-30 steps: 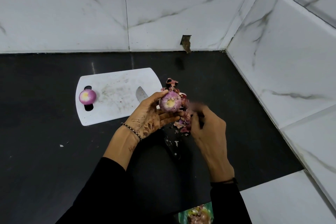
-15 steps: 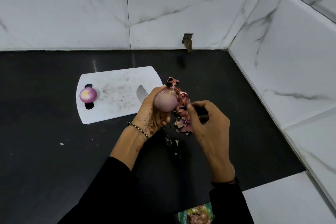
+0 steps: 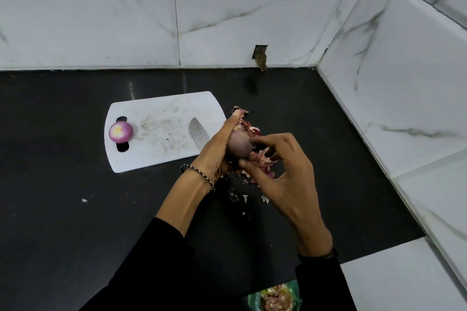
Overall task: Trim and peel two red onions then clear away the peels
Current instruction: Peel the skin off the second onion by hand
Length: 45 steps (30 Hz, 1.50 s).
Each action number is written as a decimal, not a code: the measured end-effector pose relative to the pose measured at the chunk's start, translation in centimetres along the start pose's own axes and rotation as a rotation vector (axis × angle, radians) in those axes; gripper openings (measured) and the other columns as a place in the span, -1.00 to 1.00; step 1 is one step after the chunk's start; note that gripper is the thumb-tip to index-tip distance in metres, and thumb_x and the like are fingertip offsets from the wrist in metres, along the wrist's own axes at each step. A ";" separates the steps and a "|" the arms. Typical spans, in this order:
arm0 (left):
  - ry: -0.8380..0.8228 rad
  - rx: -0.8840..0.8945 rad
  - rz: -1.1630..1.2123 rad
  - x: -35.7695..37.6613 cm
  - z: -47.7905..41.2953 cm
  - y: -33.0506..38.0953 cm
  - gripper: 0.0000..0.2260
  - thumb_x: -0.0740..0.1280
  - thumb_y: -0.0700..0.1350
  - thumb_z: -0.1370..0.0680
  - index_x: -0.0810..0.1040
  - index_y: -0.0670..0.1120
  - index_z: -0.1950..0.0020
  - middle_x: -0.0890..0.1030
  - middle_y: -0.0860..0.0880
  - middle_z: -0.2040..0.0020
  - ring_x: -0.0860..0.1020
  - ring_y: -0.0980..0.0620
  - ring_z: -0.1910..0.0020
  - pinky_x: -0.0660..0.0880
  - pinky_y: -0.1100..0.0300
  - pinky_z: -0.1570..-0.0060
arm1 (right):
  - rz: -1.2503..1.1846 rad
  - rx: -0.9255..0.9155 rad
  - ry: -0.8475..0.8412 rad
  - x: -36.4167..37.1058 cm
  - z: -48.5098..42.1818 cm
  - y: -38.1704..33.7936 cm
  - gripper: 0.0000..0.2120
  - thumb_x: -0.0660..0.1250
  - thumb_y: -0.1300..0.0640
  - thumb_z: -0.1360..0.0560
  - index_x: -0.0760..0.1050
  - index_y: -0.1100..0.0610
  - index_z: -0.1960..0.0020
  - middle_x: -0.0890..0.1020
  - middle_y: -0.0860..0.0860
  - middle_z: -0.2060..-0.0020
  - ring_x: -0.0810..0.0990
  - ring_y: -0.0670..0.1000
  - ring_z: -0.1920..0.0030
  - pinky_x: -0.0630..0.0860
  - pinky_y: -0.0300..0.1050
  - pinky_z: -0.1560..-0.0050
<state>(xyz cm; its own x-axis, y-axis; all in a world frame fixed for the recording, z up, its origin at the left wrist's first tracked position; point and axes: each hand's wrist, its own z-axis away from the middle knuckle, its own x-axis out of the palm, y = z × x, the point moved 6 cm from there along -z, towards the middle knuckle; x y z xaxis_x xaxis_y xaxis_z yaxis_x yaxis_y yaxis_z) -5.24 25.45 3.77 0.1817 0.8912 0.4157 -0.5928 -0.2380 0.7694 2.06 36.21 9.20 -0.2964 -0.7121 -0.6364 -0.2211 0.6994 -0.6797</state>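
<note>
L hand (image 3: 214,151), R hand (image 3: 285,174) round onion (image 3: 238,147)

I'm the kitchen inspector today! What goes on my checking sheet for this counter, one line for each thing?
Surface: black counter with a white cutting board lying on it.
Job's things: peeled onion on the board's left end; second onion held up; knife blade on the board's right side.
Clutter: peels piled right of the board; green bag of scraps at the bottom edge.
Hands: left hand grips the second onion; right hand pinches at it with thumb and forefinger.
Cables: nothing seen.
Surroundings: white wall tiles, with a small hole.
</note>
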 end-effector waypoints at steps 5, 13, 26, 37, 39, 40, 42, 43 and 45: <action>0.054 0.068 -0.105 -0.5 -0.2 0.4 -0.56 0.16 0.24 -0.62 0.68 -0.04 0.01 0.72 -0.12 0.00 0.68 -0.09 -0.03 0.59 -0.06 -0.13 | 0.019 0.000 0.000 0.1 -0.1 -0.1 -0.52 0.58 -0.02 -0.36 0.57 0.07 -0.23 0.49 -0.05 -0.12 0.50 -0.10 -0.11 0.47 -0.38 -0.06; -0.025 0.079 -0.250 0.0 -0.5 0.3 -0.52 0.34 0.34 -0.43 0.70 -0.06 0.06 0.70 -0.14 0.06 0.65 -0.06 0.12 0.51 0.15 0.21 | 0.007 -0.014 0.068 -1.0 0.1 0.4 -0.61 0.59 0.06 -0.35 0.58 0.15 -0.10 0.52 0.03 -0.06 0.50 -0.11 -0.02 0.42 -0.44 0.02; -0.153 0.127 -0.303 0.4 -0.7 0.0 -0.26 0.32 0.58 -0.23 0.64 -0.05 0.01 0.62 -0.24 0.10 0.57 -0.21 0.13 0.43 -0.13 0.10 | 0.001 -0.156 0.147 -1.0 0.3 -1.5 -0.59 0.64 0.32 -0.29 0.47 0.20 0.02 0.53 0.03 -0.03 0.52 -0.08 -0.01 0.45 -0.40 -0.02; -0.180 0.118 -0.175 0.0 -0.9 0.2 -0.71 0.48 0.21 -0.41 0.69 0.00 0.14 0.66 -0.13 0.15 0.59 -0.18 0.10 0.48 0.04 0.14 | -0.017 -0.081 0.158 -1.0 0.5 -1.3 -0.59 0.65 0.23 -0.31 0.44 0.19 0.04 0.53 0.02 0.06 0.49 -0.08 0.15 0.41 -0.40 0.16; -0.229 0.129 -0.125 0.3 -0.8 0.3 -0.69 0.44 0.11 -0.45 0.67 -0.11 -0.01 0.66 -0.17 0.07 0.63 -0.15 0.07 0.51 -0.02 0.02 | -0.015 -0.064 0.166 -1.1 0.5 -1.2 -0.59 0.65 0.22 -0.31 0.45 0.21 0.03 0.52 0.01 0.07 0.49 -0.10 0.15 0.41 -0.41 0.16; -0.249 0.136 -0.103 0.4 -0.7 0.4 -0.71 0.41 0.07 -0.46 0.68 -0.13 -0.02 0.66 -0.16 0.06 0.65 -0.11 0.08 0.53 -0.01 0.00 | -0.019 -0.058 0.168 -1.1 0.5 -1.2 -0.58 0.65 0.21 -0.31 0.45 0.21 0.03 0.52 0.01 0.06 0.49 -0.12 0.14 0.42 -0.41 0.16; -0.275 0.150 -0.100 0.4 -0.8 0.4 -0.75 0.38 0.04 -0.48 0.70 -0.09 0.01 0.68 -0.13 0.05 0.67 -0.06 0.09 0.57 0.02 0.02 | -0.026 -0.056 0.168 -1.1 0.5 -1.2 -0.58 0.65 0.21 -0.30 0.45 0.21 0.02 0.52 0.00 0.06 0.49 -0.16 0.12 0.42 -0.42 0.15; -0.286 0.154 -0.108 0.4 -0.7 0.4 -0.74 0.40 0.05 -0.48 0.70 -0.09 -0.01 0.68 -0.14 0.03 0.67 -0.07 0.07 0.57 -0.02 0.00 | -0.027 -0.058 0.164 -1.0 0.5 -1.3 -0.57 0.65 0.21 -0.30 0.45 0.21 0.01 0.53 0.00 0.05 0.50 -0.18 0.11 0.43 -0.43 0.14; -0.299 0.167 -0.119 0.3 -0.5 0.5 -0.68 0.44 0.08 -0.46 0.68 -0.11 -0.09 0.67 -0.18 -0.04 0.65 -0.13 0.00 0.48 -0.22 -0.18 | -0.026 -0.063 0.155 -1.0 0.5 -1.4 -0.56 0.65 0.20 -0.30 0.44 0.21 0.01 0.53 -0.01 0.03 0.51 -0.16 0.09 0.44 -0.41 0.13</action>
<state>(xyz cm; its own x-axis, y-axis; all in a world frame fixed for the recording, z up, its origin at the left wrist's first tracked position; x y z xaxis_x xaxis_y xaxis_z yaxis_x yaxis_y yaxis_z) -5.86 25.81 4.05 0.4781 0.7697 0.4229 -0.4217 -0.2212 0.8793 3.18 35.87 10.61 -0.4286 -0.7156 -0.5516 -0.2873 0.6868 -0.6677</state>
